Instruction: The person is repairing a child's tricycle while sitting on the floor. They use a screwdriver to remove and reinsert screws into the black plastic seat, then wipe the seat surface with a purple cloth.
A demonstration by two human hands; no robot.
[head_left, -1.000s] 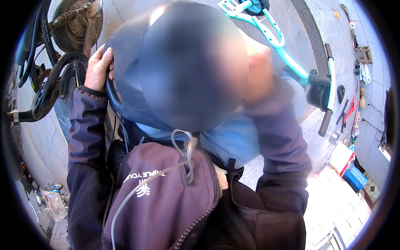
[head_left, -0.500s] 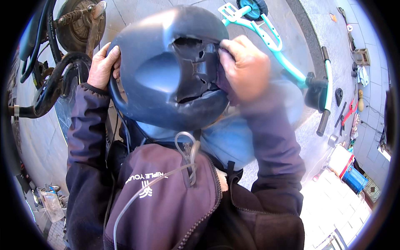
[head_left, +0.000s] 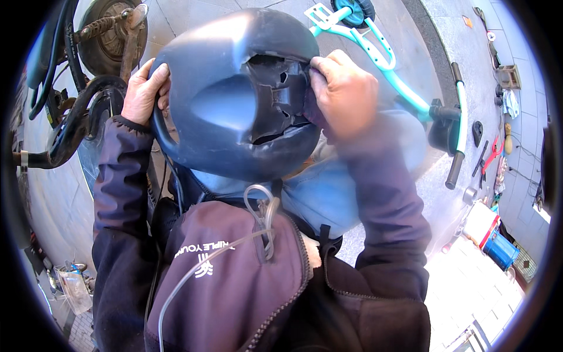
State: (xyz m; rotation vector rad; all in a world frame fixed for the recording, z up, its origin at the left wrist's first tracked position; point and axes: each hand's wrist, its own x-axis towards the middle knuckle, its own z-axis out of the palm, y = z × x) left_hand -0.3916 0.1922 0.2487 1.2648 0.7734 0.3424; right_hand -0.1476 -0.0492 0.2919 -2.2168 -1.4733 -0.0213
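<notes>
A large rounded black plastic shell [head_left: 202, 138] rests over my lap, with a jagged, torn opening on its right side. Bits of plastic and small holes show inside that opening. My left hand [head_left: 145, 94] is closed round the shell's left rim, thumb on top. At the right edge of the opening, my right hand [head_left: 347, 97] pinches a dark purplish piece of sheet or cloth [head_left: 314, 110] against the shell. That hand is partly blurred, and most of the piece lies hidden under the fingers.
On the left stands a black tubular vehicle frame [head_left: 70, 138] with a wheel [head_left: 111, 35]. A turquoise scooter frame [head_left: 404, 94] lies at the upper right. Beyond it are red-handled pliers [head_left: 491, 155], other hand tools and a blue container [head_left: 500, 251].
The shell has shifted very slightly left, together with my left hand. My right hand stays at the edge of the opening, its wrist blurred in both frames.
</notes>
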